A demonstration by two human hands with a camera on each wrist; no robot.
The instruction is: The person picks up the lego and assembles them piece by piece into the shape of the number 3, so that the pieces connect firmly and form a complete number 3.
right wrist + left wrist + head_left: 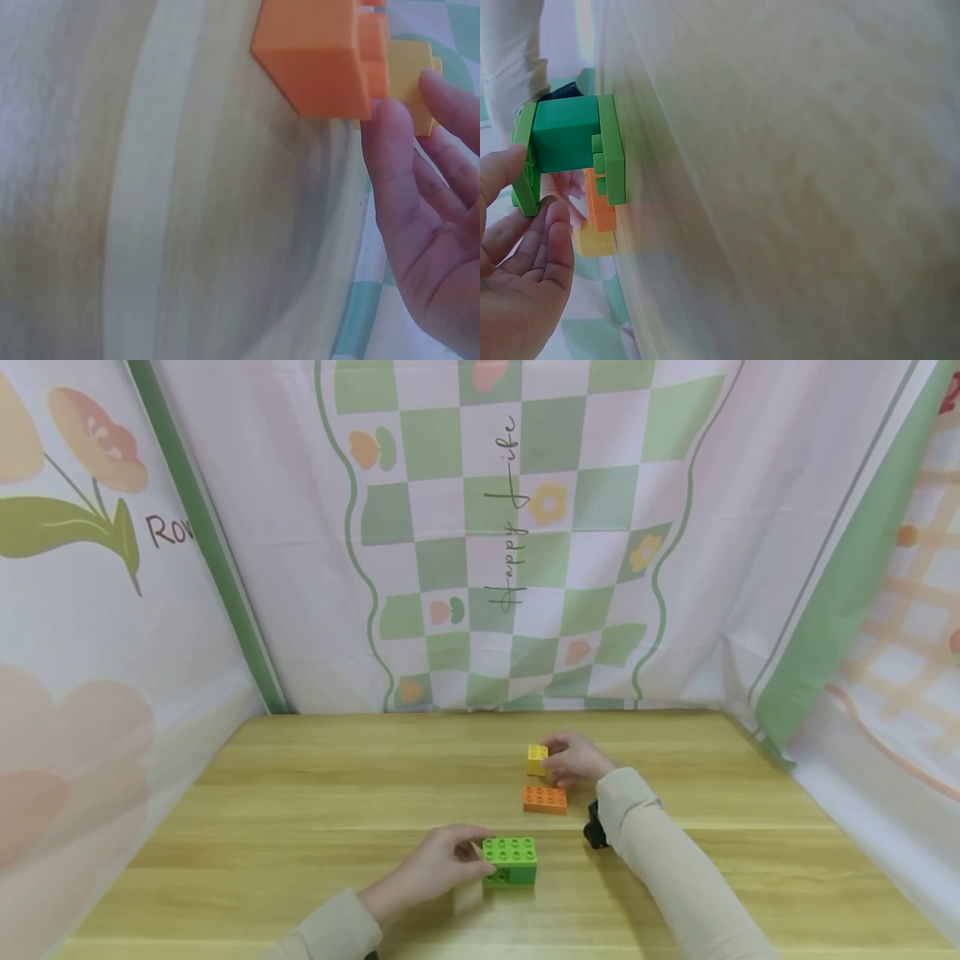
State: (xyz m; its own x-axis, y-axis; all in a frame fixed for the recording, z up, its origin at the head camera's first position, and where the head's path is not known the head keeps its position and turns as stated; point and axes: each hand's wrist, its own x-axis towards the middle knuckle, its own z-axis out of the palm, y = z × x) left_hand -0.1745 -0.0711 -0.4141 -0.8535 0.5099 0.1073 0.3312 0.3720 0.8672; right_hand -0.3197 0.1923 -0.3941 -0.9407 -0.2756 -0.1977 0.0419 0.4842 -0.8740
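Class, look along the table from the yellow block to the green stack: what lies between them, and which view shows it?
The orange block lies between the yellow block and green stack, as the head view shows.

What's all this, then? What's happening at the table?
Someone is handling toy bricks. The left hand pinches a green stack of studded plastic bricks. The right hand is at a yellow studded plastic brick farther back; its grip is unclear. Between the two, an orange rectangular studded brick sits on the wood-grained table.
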